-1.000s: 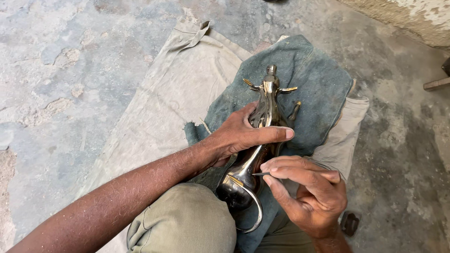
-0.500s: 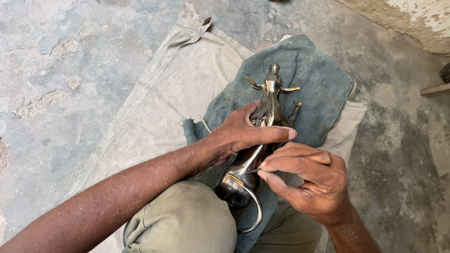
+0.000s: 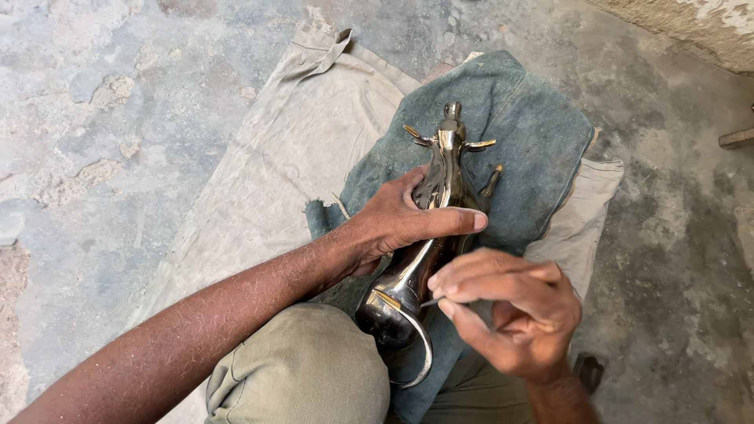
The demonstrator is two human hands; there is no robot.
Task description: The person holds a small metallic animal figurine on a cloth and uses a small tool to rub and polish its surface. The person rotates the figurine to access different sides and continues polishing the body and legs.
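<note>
A shiny brass animal figure (image 3: pixel 434 198) with horns, ears and a curved tail lies lengthwise on a blue-grey cloth (image 3: pixel 525 133) over my lap. My left hand (image 3: pixel 400 220) lies across its body and grips it, thumb stretched over the top. My right hand (image 3: pixel 506 308) is closed around a thin metal tool (image 3: pixel 431 301) whose tip touches the figure's rear flank. The figure's underside is hidden.
A beige cloth (image 3: pixel 290 149) is spread under the blue one on a rough, patchy concrete floor (image 3: pixel 102 118). My knee in olive trousers (image 3: pixel 302 369) fills the lower middle. A small dark object (image 3: pixel 589 369) lies by my right wrist. A wall base (image 3: pixel 691 27) runs along the top right.
The view has shifted slightly. My right hand has moved a little along the figure's rear with the thin tool; my left hand keeps the same hold.
</note>
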